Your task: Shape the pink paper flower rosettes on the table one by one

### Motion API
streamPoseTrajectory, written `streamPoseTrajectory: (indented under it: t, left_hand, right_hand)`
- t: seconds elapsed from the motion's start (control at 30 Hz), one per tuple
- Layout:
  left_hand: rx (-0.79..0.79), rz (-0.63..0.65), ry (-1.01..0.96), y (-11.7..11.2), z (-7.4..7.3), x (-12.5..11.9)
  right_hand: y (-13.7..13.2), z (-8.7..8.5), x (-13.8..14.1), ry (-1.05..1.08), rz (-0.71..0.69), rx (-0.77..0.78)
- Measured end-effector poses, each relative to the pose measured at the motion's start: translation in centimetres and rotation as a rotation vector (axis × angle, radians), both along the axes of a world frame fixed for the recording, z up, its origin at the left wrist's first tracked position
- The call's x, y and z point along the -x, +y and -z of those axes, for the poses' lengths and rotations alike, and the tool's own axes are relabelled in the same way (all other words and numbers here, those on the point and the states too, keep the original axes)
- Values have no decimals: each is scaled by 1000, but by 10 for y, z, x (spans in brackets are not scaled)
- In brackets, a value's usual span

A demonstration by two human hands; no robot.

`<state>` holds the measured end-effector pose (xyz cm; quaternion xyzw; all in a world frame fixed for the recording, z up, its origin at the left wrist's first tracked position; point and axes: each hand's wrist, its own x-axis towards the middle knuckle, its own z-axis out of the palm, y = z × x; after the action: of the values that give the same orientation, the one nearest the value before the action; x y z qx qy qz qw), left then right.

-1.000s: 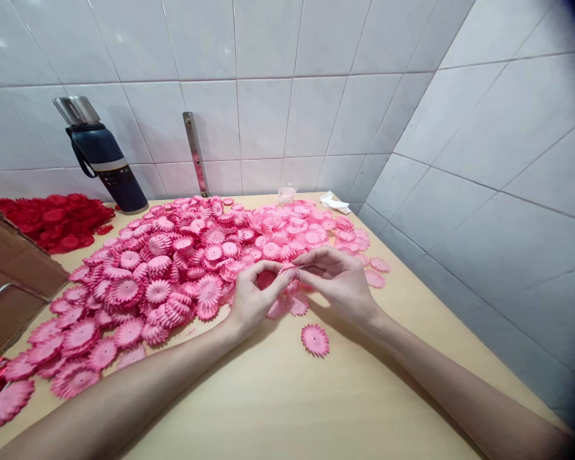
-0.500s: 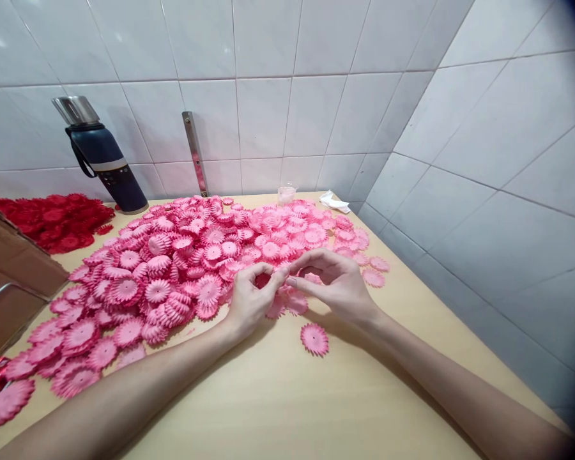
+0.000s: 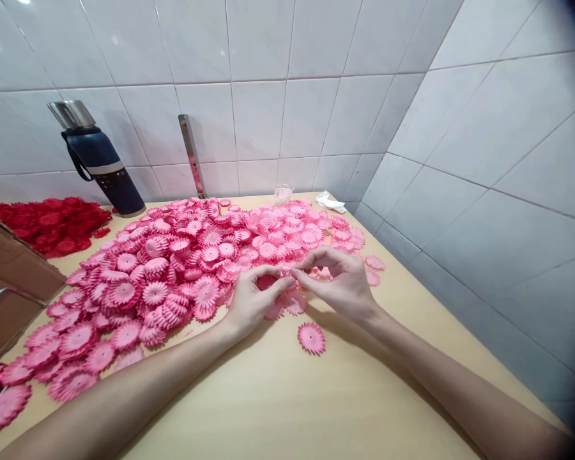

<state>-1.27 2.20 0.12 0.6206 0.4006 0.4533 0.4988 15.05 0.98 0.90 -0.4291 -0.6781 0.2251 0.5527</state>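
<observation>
My left hand [image 3: 253, 300] is closed, thumb and index fingertip pinched together. Facing it, my right hand [image 3: 338, 281] also pinches, and the fingertips of both hands nearly meet above the table. Whatever is between the fingertips is too small or hidden to make out. Just beneath the hands lie pale pink petal discs [image 3: 296, 303]. A single pink flower-shaped disc [image 3: 311, 338] with a notched edge lies on the table in front of them. Behind spreads a large heap of pink petal discs [image 3: 157, 292], many stacked in layers.
A dark blue thermos [image 3: 106, 163] stands at the back left near red petal discs [image 3: 52, 223]. A cardboard box [image 3: 16, 281] is at the left edge. At the back are a small clear cup [image 3: 283, 194] and a crumpled white tissue [image 3: 330, 202]. Tiled walls border the table.
The view has shifted slightly to the right. My right fingertips have drawn back a little from the left ones, and both hands remain pinched in much the same place.
</observation>
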Motion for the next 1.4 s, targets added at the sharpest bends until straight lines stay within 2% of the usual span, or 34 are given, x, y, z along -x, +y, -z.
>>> streamPoseTrajectory:
  t: [0.2,0.4,0.63,0.77,0.83,0.87,1.0,1.07,1.13,1.2,1.27,1.4]
  left_hand:
    - [12,-55,-13,-1,-4,-2]
    - [-33,-53,-6,1,0,-1]
    - [-35,-51,-1,4,2,-1]
    - [-28,-26,-27,-1,2,2]
    - [-2,29,-62,-3,2,3]
    - [23,53,-95,-3,3,3]
    - [73,44,-199,2,3,1]
    - [90,48,-226,4,3,0]
    - [102,92,-234,4,3,0]
    - [106,136,-227,3,2,1]
    - [107,156,-221,1,1,2]
    - [80,133,-174,0,-1,3]
  right_hand:
    - [-1,5,7,0,134,-95]
    - [5,7,2,35,221,-47]
    - [7,10,9,-157,334,-212]
    - [18,7,-7,-153,418,-161]
    - [25,4,-23,-81,567,-166]
    - [27,2,-29,-72,595,-158]
    - [25,-6,-35,-150,421,-104]
    - [19,-9,-25,-119,212,-5]
    - [13,-10,-15,-9,-60,152]
    - [10,-9,-8,117,-231,269]
    - [9,-7,-5,211,-279,320]
    - [9,-2,-7,213,-222,317]
